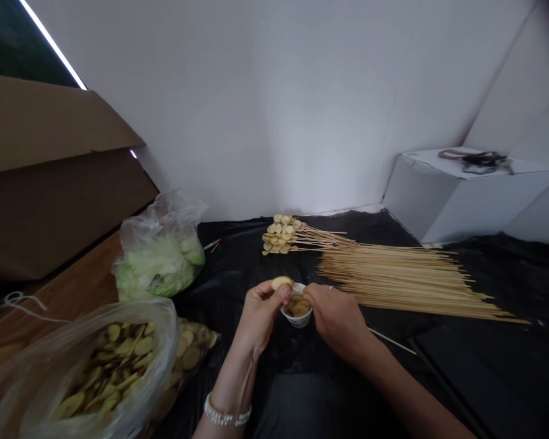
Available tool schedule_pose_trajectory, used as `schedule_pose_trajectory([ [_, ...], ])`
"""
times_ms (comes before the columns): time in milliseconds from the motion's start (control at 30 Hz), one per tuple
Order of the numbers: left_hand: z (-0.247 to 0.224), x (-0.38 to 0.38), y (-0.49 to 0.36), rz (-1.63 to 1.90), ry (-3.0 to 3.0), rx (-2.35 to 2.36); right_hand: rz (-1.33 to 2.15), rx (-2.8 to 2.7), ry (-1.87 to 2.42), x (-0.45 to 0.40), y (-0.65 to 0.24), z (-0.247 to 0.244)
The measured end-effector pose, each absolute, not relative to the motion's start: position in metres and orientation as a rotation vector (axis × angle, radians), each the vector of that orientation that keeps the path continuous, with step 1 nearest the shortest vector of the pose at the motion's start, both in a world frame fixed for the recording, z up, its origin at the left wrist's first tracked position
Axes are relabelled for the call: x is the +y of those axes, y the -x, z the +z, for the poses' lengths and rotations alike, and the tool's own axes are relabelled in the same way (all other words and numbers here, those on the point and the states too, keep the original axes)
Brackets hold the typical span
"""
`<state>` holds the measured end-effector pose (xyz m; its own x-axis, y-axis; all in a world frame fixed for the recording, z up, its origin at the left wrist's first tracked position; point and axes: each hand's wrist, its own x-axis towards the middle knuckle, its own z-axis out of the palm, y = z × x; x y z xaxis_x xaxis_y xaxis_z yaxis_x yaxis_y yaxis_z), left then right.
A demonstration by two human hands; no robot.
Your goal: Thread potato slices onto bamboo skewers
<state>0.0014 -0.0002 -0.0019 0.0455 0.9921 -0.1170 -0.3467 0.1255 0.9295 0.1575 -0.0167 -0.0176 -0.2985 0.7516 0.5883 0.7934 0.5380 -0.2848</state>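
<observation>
My left hand (263, 311) pinches a pale potato slice (282, 282) over the left rim of a small white cup (297, 321). More slices lie inside the cup. At the cup's right rim is my right hand (338, 314), its fingers closed; a thin skewer (392, 341) shows below its wrist, pointing down to the right, and what the fingertips hold is hidden. Behind the cup lie skewers with slices threaded on their ends (281, 235). A wide pile of bare skewers (402, 277) spreads to the right.
An open plastic bag of slices (114, 360) stands at the lower left, a second bag of slices (194, 347) beside it. Behind them sits a bag of leafy vegetables (162, 262). A cardboard box (50, 183) is far left, a white box (439, 195) far right.
</observation>
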Motion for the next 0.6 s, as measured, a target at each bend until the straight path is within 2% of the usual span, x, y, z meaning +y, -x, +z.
schedule_pose_trajectory([
  [333,0.001,-0.003,-0.003,1.242,-0.915,0.952,0.648,-1.936,1.195,-0.021,-0.161,-0.002],
  [600,0.006,0.004,0.002,1.478,-0.792,0.974,0.371,-1.883,1.198,-0.019,-0.159,-0.009],
])
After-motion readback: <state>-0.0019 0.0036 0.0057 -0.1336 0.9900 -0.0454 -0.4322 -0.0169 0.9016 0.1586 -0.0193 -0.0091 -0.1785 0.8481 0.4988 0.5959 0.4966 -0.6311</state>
